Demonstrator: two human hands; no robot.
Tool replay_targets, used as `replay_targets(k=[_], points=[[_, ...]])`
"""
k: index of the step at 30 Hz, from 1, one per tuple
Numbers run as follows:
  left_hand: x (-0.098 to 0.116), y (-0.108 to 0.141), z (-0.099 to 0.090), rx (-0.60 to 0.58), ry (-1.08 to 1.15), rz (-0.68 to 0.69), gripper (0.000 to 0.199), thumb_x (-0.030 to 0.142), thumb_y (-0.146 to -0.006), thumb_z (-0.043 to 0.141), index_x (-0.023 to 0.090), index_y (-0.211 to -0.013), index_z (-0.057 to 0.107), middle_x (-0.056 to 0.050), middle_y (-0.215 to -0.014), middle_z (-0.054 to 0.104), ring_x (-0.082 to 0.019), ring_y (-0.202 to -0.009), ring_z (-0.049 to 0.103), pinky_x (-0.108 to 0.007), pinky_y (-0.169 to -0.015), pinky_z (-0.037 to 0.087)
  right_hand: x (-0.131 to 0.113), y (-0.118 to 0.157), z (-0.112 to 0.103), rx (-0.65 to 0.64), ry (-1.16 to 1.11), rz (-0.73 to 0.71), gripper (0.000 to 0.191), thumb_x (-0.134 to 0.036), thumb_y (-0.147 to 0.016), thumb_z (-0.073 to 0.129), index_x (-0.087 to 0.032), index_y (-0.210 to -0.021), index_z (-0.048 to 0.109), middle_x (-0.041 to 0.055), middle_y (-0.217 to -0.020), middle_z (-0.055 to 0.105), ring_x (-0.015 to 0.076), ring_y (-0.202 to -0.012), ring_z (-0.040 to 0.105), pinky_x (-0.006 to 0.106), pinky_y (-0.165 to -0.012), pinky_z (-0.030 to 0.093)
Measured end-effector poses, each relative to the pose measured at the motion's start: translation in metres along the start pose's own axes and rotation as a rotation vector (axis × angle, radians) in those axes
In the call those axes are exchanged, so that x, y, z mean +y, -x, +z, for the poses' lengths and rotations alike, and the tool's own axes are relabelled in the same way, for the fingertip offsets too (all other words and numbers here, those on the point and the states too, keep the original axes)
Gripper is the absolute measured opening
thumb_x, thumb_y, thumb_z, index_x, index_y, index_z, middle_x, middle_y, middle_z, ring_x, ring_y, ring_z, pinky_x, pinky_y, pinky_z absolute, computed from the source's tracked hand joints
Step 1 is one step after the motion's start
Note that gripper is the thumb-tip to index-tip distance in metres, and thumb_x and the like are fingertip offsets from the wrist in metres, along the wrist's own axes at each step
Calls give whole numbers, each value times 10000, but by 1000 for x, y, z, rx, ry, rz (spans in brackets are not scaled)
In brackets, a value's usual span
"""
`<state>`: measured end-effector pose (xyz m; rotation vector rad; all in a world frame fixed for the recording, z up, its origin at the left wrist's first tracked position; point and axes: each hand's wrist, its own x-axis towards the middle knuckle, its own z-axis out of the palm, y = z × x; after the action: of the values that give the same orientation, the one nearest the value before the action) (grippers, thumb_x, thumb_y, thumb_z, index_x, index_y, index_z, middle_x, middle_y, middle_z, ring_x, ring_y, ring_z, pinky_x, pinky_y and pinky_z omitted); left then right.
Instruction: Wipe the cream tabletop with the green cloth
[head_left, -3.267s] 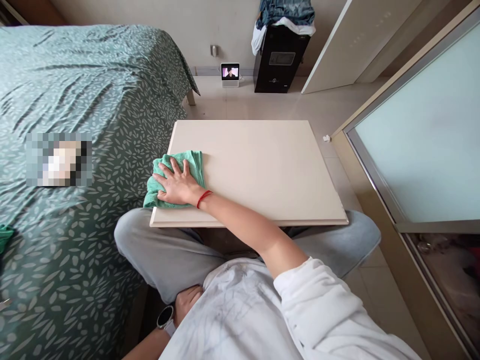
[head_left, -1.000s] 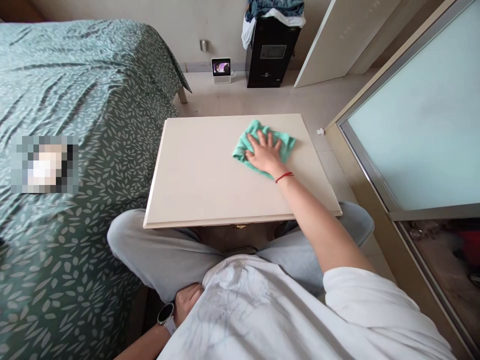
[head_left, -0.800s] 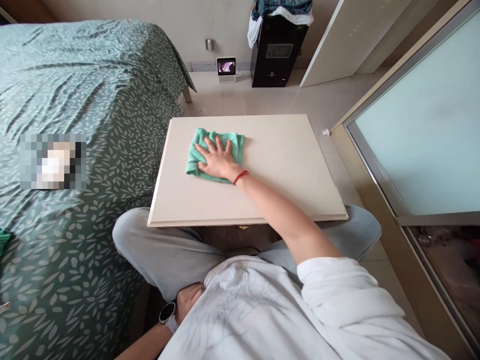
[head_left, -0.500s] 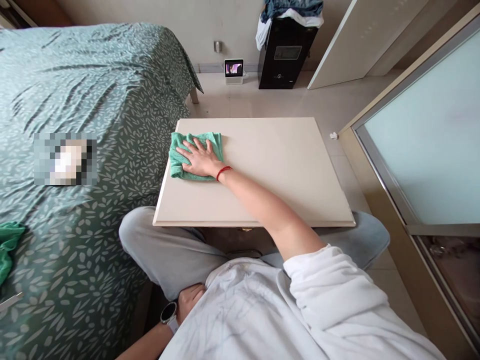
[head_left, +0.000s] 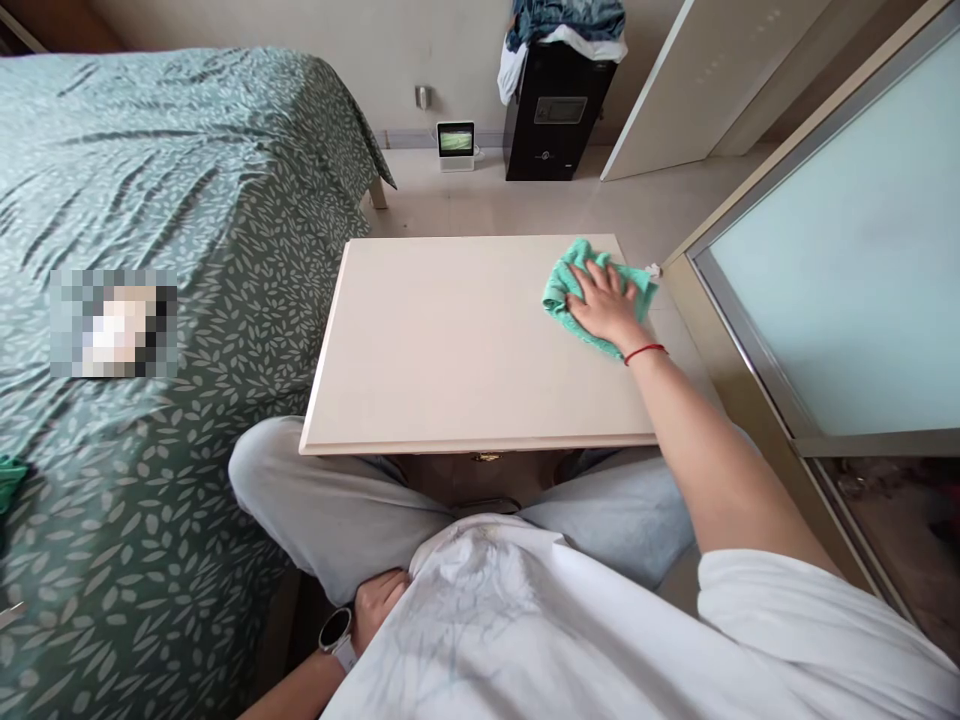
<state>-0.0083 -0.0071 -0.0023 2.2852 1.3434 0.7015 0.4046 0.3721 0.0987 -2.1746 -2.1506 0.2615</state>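
Two hands in view. Left hand (head_left: 379, 603) low, by the person's own lap, fingers curled and partly under the hem of a smudged white shirt (head_left: 480, 610); cannot tell whether it grips the hem. Smartwatch (head_left: 334, 632) on that wrist. Grey trousers (head_left: 322, 510), legs spread to either side of a cream-painted panel (head_left: 465, 340), which lies flat with a raised lip along its near edge. Small brass fitting (head_left: 486, 457) under that edge, against a dark brown surface.

Right arm stretched out across the panel, red string bracelet (head_left: 645, 352) at the wrist. Right hand (head_left: 604, 308) open, fingers spread, pressing down on a green microfibre cloth (head_left: 561, 288). Cloth bunched near the panel's far right corner, its end slightly over the right edge.

Left of the panel, a green leaf-print bedspread (head_left: 165, 520) with a blurred patch (head_left: 112, 325) on it, contents unreadable. Right, a frosted glass panel (head_left: 832, 230) in a metal frame. Small white scrap (head_left: 655, 270) on the tile floor (head_left: 510, 200), just beside the cloth. Far off by the wall: lit small-screen device (head_left: 455, 145), black box-shaped unit (head_left: 551, 110) with clothes piled on top (head_left: 562, 25), white door (head_left: 697, 90).
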Motion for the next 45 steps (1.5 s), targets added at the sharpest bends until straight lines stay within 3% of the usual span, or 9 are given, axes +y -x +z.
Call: replay_targets(k=[4, 8, 12, 18, 23, 26, 30, 41, 45], points=[[0, 0, 1, 9, 4, 17, 371, 303, -802, 311, 178, -455, 356, 38, -439, 403, -52, -391, 369, -179, -427, 231, 10, 4, -7, 8, -13, 176, 842, -479, -1172, 361, -200, -1967, 368, 130, -2058, 252, 523, -1877, 200, 874, -1453, 247], [0, -2, 0, 10, 7, 45, 371, 313, -805, 306, 179, -463, 355, 38, -433, 396, -52, -387, 358, -182, -424, 225, -40, 1, -11, -21, -49, 233, 879, -468, -1161, 375, -197, -1993, 292, 127, -2073, 194, 526, -1882, 159, 885, -1450, 175], [-1, -3, -1, 3, 0, 63, 361, 294, -813, 299, 182, -478, 372, 37, -436, 404, -53, -388, 368, -172, -423, 243, -129, 1, -2, -37, -89, -12, 855, -418, -1165, 428, -139, -1969, 349, 209, -2058, 205, 567, -1869, 175, 908, -1433, 140], [-2, -1, 0, 14, -15, 54, 366, 292, -821, 292, 184, -482, 376, 37, -444, 423, -53, -384, 388, -169, -414, 251, -271, 16, 22, -169, -68, -481, 889, -479, -1145, 494, -223, -1983, 339, 112, -2071, 173, 543, -1899, 131, 874, -1469, 135], [0, -1, 0, 16, -6, 33, 380, 300, -825, 291, 178, -476, 379, 37, -446, 420, -50, -386, 392, -165, -414, 253, -320, 5, 20, -243, -47, -762, 849, -527, -1190, 481, -284, -1987, 316, 42, -2069, 148, 426, -1924, 106, 726, -1522, 110], [1, -2, -1, 28, -10, 18, 379, 288, -830, 287, 175, -483, 393, 38, -446, 412, -48, -385, 389, -164, -416, 253, -310, -13, 14, -229, -63, -747, 804, -512, -1209, 460, -289, -1973, 352, 17, -2066, 190, 376, -1921, 153, 674, -1532, 125], [1, -2, -2, 21, -16, 31, 369, 280, -831, 285, 177, -499, 406, 38, -457, 421, -47, -390, 402, -164, -422, 262, -261, -32, 12, -160, -82, -560, 816, -417, -1198, 395, -180, -1977, 334, 125, -2061, 206, 453, -1910, 172, 807, -1494, 134], [1, -2, 0, 6, 5, 27, 387, 314, -825, 279, 182, -473, 368, 32, -449, 406, -58, -395, 384, -187, -420, 241, -14, -30, -5, 46, -84, 54, 791, -422, -1196, 369, -186, -1948, 430, 171, -2040, 294, 502, -1877, 256, 854, -1461, 198], [-1, -1, 0, 15, 12, 32, 408, 333, -825, 268, 182, -457, 355, 32, -434, 401, -60, -385, 376, -192, -414, 230, -3, -18, -11, 85, -80, 312, 802, -358, -1177, 389, -144, -1950, 409, 204, -2043, 266, 527, -1873, 251, 870, -1450, 242]])
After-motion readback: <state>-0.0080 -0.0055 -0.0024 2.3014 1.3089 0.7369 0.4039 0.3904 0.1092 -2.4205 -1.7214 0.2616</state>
